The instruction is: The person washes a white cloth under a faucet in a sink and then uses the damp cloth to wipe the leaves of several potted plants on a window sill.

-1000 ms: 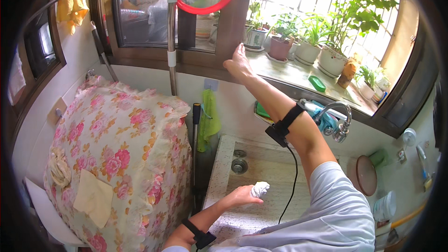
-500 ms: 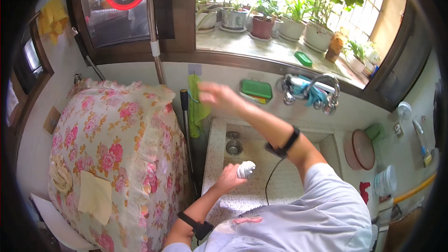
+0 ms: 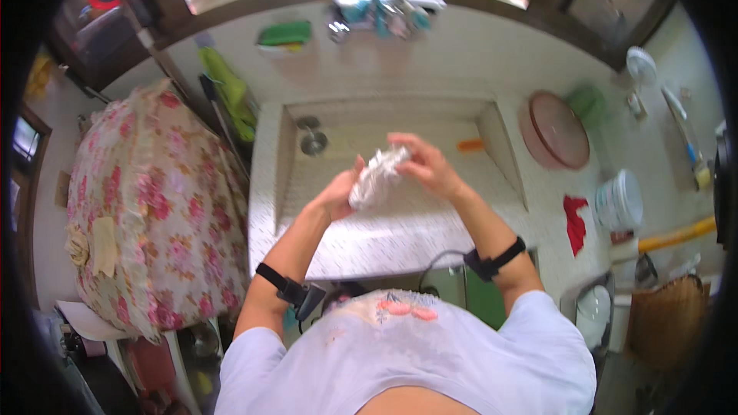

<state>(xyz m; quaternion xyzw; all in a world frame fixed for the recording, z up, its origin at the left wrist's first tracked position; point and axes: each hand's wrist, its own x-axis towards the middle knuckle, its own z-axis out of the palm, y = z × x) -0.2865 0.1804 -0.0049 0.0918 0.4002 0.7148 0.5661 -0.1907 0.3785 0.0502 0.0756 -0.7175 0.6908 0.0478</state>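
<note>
1. White cloth (image 3: 375,181): bunched up, held between both hands above the sink (image 3: 265,157), near the front edge. Slightly blurred; exact folds can't be read.
2. Left hand (image 3: 339,194): clamped on the cloth's left side, thumb up along it; the other fingers are mostly hidden behind the cloth.
3. Right hand (image 3: 430,168): fingers bent and clamped on the cloth's upper right end.
4. Each forearm wears a black strap (image 3: 496,260) with a small box; a dark cable runs from the right one.
5. Sink: pale speckled stone. Metal drain (image 3: 314,142) at back left; small orange piece (image 3: 470,145) at back right, well apart from the hands.
6. Behind the sink: metal tap (image 3: 390,6) at the wall, and a green-topped box (image 3: 284,34) to its left.
7. Right of the sink: reddish-brown basin (image 3: 560,131), red cloth (image 3: 574,224) lying on the desk (image 3: 547,211), white tub (image 3: 619,200) just beside that cloth, yellow handle (image 3: 676,235) farther right.
8. Left of the sink: floral cover (image 3: 150,211) draped over something bulky, beige cloth (image 3: 104,246) on it; green cloth (image 3: 233,94) hanging between cover and sink.
</note>
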